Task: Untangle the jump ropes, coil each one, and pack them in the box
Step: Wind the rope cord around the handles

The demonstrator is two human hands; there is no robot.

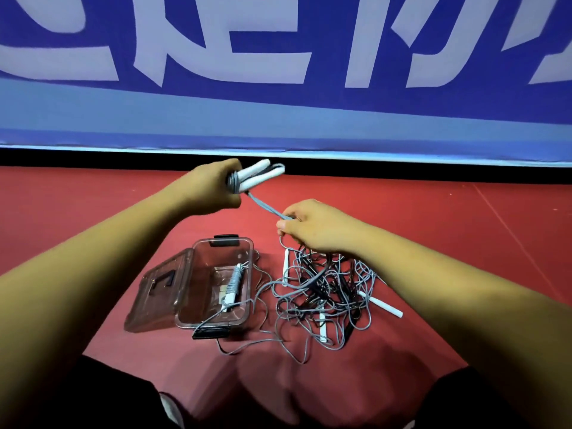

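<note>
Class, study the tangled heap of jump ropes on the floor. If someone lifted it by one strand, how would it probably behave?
Probably floppy: the tangled heap lies in loose, sagging loops. It would likely rise as one clump, since grey and dark strands cross everywhere. The white handle at its right edge would probably dangle and swing.

My left hand (213,187) and right hand (318,226) are bare, and so are both forearms as far back as the picture's edge shows them. Nearer to me than the box (244,292), to its left and to its right, I wear black cloth over my legs; whether trousers or shorts I cannot tell. At the inner edge of each black patch, nearer than the box, a small pale grey-white bit shows, too blurred to name.
</note>
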